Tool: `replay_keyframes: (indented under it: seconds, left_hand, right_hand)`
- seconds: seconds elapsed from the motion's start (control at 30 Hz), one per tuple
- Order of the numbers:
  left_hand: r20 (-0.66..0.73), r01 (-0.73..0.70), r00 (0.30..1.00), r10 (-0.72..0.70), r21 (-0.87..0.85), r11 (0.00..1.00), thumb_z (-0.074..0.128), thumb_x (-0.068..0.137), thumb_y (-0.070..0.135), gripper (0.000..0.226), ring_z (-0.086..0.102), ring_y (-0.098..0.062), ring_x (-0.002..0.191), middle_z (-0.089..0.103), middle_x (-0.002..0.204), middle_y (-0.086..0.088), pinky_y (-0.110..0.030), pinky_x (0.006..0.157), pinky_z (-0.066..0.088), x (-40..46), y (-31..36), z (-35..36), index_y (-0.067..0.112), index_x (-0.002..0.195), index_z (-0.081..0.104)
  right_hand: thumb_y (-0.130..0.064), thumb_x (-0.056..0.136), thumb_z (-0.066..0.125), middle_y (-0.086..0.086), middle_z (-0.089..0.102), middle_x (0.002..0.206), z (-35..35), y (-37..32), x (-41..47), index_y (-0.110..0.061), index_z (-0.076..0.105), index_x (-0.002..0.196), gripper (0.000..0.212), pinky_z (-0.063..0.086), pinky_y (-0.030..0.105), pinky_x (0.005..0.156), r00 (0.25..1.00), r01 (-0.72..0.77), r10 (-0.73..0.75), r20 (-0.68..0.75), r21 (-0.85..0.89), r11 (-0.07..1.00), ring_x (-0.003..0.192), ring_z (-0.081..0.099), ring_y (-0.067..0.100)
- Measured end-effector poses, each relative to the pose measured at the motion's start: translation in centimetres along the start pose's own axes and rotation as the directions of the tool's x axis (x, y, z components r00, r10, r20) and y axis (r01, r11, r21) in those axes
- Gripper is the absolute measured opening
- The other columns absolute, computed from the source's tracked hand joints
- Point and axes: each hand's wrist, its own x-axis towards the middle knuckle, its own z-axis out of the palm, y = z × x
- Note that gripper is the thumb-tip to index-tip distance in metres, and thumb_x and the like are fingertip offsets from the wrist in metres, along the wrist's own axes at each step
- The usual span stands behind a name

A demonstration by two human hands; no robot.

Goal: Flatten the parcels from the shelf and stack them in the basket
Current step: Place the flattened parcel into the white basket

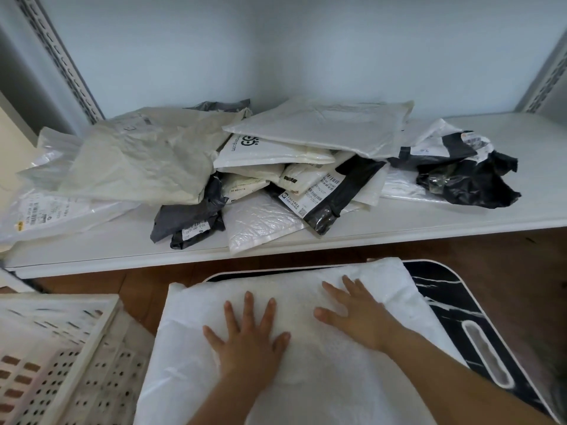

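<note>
A large white padded parcel (pixel 196 342) lies on a black marble-patterned tray table (pixel 441 299) in front of me. My left hand (pixel 248 335) presses flat on its middle, fingers spread. My right hand (pixel 356 314) presses flat on it just to the right, fingers straight. A white perforated basket (pixel 61 357) stands at the lower left, beside the parcel. On the white shelf (pixel 460 225) behind lies a heap of several parcels (pixel 276 167) in white, grey and black.
A crumpled black bag (pixel 469 179) lies at the right end of the shelf heap. Slotted metal uprights (pixel 70 72) frame the shelf on both sides. Brown wooden floor (pixel 506 256) shows between shelf and tray table.
</note>
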Motion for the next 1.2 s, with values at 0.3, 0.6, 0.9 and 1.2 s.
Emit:
replay_keyframes:
  seconds: [0.3,0.6,0.9,1.2]
  left_hand:
    - [-0.108,-0.167,0.979,0.171,0.05,0.985,-0.01,0.062,0.087,0.082,-0.037,-0.034,0.137,-0.04,0.147,0.01,-0.076,0.097,-0.019,-6.9,5.2,3.4,0.057,0.138,-0.022]
    - [-0.215,-0.136,0.964,0.159,0.116,0.984,0.031,0.078,0.083,0.079,0.031,-0.045,0.138,0.036,0.153,-0.006,-0.082,0.093,0.015,-6.3,4.4,7.5,0.038,0.142,0.043]
    - [-0.165,-0.139,0.975,0.146,0.054,0.989,0.024,0.077,0.084,0.079,0.036,-0.042,0.135,0.04,0.151,-0.006,-0.082,0.095,0.012,-5.6,4.5,8.0,0.039,0.138,0.046]
    - [-0.087,-0.225,0.969,0.232,0.084,0.971,-0.004,0.072,0.083,0.084,-0.001,-0.032,0.147,-0.004,0.161,0.004,-0.07,0.107,-0.001,-6.5,3.3,5.3,0.051,0.148,0.01]
  right_hand:
    - [-0.101,0.06,0.021,0.007,-0.011,0.161,5.0,4.3,-9.6,-0.066,0.01,0.138,0.086,-0.006,0.083,0.094,0.963,-0.064,-0.063,-0.261,-0.45,0.891,0.146,-0.014,0.034]
    - [-0.1,0.06,0.028,0.013,0.037,0.152,9.5,6.4,-8.9,-0.044,0.05,0.136,0.097,0.001,0.075,0.097,0.97,-0.088,0.003,-0.242,-0.339,0.937,0.135,0.037,0.043]
    - [-0.1,0.059,0.031,0.012,0.046,0.146,9.8,6.8,-7.7,-0.042,0.053,0.131,0.095,0.016,0.082,0.085,0.98,-0.079,0.021,-0.196,-0.296,0.952,0.131,0.04,0.041]
    - [-0.098,0.051,0.0,0.004,-0.034,0.154,7.3,5.1,-8.7,-0.055,-0.015,0.144,0.104,-0.01,0.075,0.101,0.982,-0.135,0.084,-0.167,-0.32,0.938,0.142,-0.031,0.031]
